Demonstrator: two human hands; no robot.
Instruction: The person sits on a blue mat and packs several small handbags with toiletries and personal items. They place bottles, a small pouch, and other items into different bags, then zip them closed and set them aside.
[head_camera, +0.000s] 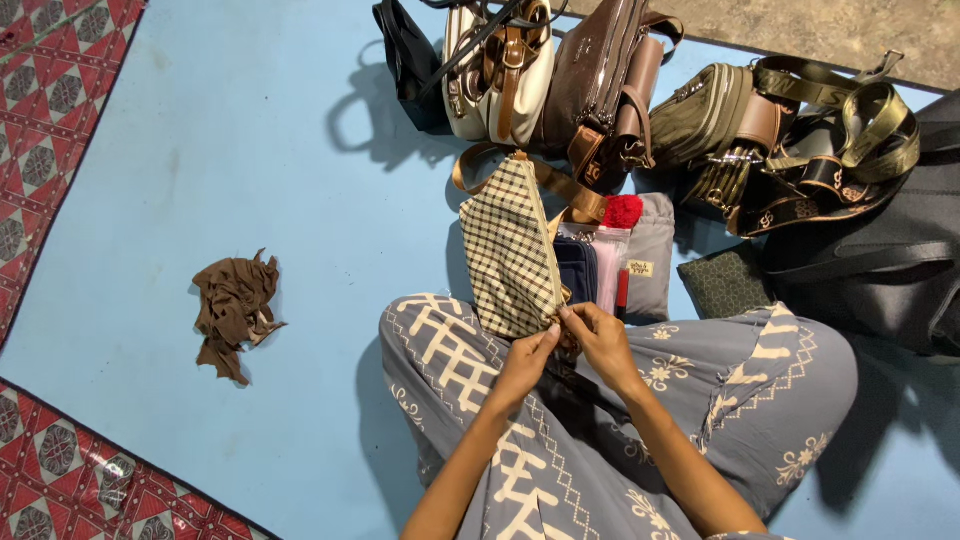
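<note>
Checked cream-and-brown cloth is what I have in front of me from the head camera: a soft, flat zip pouch with a tan strap (510, 250), lying over my left knee on the blue floor mat (200, 150), its near corner pinched between my left hand (525, 365) and right hand (600, 340), both closed on it at the zip end. It looks light and floppy, so I judge it best held by that stiffer zip edge or the strap, since the fabric would sag; a crumpled brown cloth (235, 310) lies well apart.
</note>
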